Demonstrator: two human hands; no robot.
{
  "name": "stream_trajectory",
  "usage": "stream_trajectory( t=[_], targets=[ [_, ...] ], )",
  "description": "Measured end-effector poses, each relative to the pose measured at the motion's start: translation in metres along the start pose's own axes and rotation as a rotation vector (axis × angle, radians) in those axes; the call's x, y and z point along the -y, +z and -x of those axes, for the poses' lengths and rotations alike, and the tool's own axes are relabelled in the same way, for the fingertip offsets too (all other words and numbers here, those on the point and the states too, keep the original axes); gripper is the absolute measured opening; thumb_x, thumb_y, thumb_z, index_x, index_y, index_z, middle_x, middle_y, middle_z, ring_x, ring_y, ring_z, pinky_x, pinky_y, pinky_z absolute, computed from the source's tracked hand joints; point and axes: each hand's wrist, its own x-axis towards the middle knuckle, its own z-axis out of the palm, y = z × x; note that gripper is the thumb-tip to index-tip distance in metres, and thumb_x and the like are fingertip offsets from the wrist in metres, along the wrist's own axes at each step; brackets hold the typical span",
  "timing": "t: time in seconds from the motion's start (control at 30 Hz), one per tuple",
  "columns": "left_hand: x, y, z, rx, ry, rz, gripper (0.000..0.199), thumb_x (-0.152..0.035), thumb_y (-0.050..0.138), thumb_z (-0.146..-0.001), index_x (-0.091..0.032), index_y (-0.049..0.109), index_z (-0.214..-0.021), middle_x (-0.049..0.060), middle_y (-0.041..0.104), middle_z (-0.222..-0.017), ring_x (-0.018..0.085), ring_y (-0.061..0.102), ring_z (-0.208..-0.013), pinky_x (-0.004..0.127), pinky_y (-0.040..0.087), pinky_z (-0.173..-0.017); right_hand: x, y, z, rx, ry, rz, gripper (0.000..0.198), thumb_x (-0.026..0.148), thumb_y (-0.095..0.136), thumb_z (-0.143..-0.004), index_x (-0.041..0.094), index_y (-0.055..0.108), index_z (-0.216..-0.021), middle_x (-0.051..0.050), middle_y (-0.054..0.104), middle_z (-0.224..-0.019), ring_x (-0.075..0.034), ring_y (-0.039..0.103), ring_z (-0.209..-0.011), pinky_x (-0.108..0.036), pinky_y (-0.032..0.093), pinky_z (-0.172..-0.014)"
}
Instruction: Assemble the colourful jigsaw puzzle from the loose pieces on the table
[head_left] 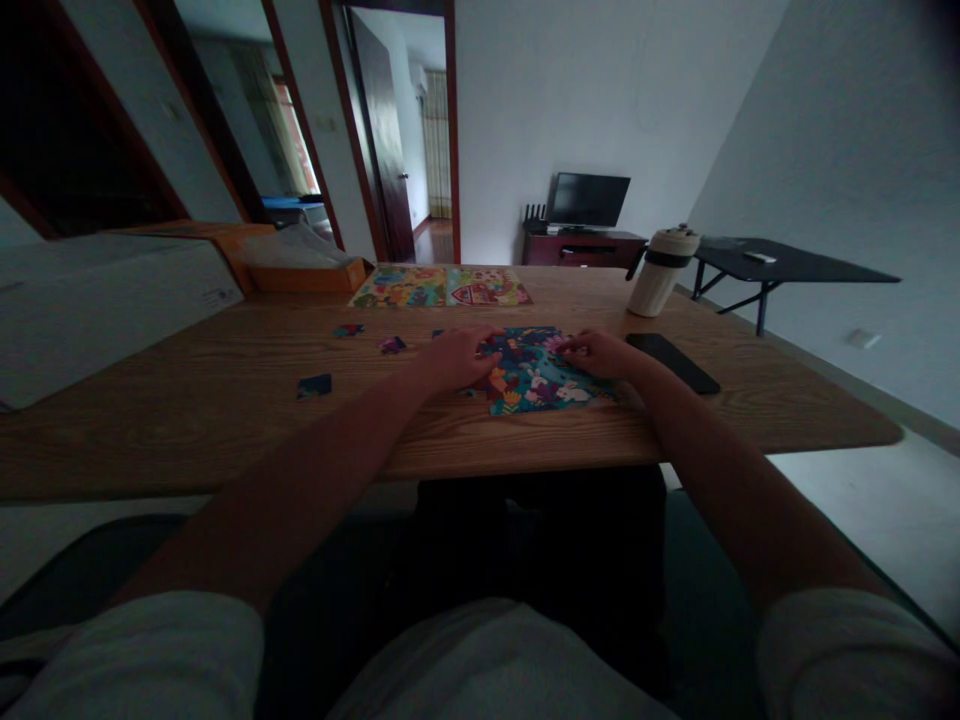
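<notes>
Here's the puzzle point(541, 372), squarely between left hand point(459, 358), half-curled, and right hand point(602, 355), bunched; can't tell if either grips!

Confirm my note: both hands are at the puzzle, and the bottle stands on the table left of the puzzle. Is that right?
Not quite: in the head view, the bottle stands right of the puzzle. The left hand and right hand are indeed at it, and the bottle is on the table.
</notes>
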Motion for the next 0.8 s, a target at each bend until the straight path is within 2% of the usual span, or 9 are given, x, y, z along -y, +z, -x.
stream_trajectory(
  t=[0.1,0.23,0.47,0.67,0.8],
  targets=[
    [-0.0006,-0.0006,0.0001,0.000,0.005,0.004,0.042,-0.034,0.057,-0.091,-0.020,0.065,-0.130,0.010,0.070,-0.126,0.025,0.067,-0.107,0.037,0.050,-0.097,0.0004,0.0003,0.0004,0.010,-0.023,-0.014,0.031,0.032,0.059,-0.091,0.024,0.079,-0.114,-0.009,0.074,-0.108,-0.023,0.067,-0.085,-0.035,0.051,-0.087],
    [-0.0004,-0.0005,-0.0002,0.014,-0.002,-0.006,0.040,-0.034,0.057,-0.091,-0.021,0.067,-0.127,0.010,0.072,-0.122,0.025,0.068,-0.105,0.038,0.051,-0.095,-0.0016,0.0011,0.0011,-0.011,-0.038,0.006,0.035,0.031,0.057,-0.092,0.021,0.078,-0.118,-0.013,0.071,-0.113,-0.025,0.067,-0.091,-0.037,0.050,-0.092],
    [0.0006,-0.0004,-0.0003,0.017,0.023,0.001,0.037,-0.034,0.056,-0.092,-0.021,0.068,-0.125,0.008,0.072,-0.121,0.024,0.068,-0.105,0.036,0.051,-0.094,0.0023,0.0027,0.0013,-0.004,-0.023,0.017,0.034,0.035,0.057,-0.094,0.027,0.077,-0.121,-0.012,0.068,-0.117,-0.027,0.066,-0.101,-0.038,0.047,-0.099],
    [-0.0004,0.0001,0.0001,0.009,0.026,-0.012,0.037,-0.031,0.058,-0.091,-0.021,0.068,-0.125,0.008,0.071,-0.123,0.025,0.067,-0.109,0.037,0.050,-0.097,0.0048,0.0044,0.0001,-0.013,-0.042,-0.010,0.031,0.035,0.061,-0.092,0.028,0.078,-0.116,-0.010,0.070,-0.116,-0.028,0.065,-0.104,-0.039,0.047,-0.100],
    [0.0007,-0.0026,0.0004,-0.001,0.025,0.014,0.036,-0.035,0.057,-0.092,-0.021,0.068,-0.123,0.009,0.071,-0.123,0.025,0.067,-0.108,0.038,0.050,-0.097,0.0005,0.0016,-0.0012,-0.044,0.028,-0.050,0.032,0.036,0.059,-0.093,0.025,0.077,-0.117,-0.011,0.072,-0.109,-0.026,0.067,-0.094,-0.039,0.050,-0.092]
  ],
)
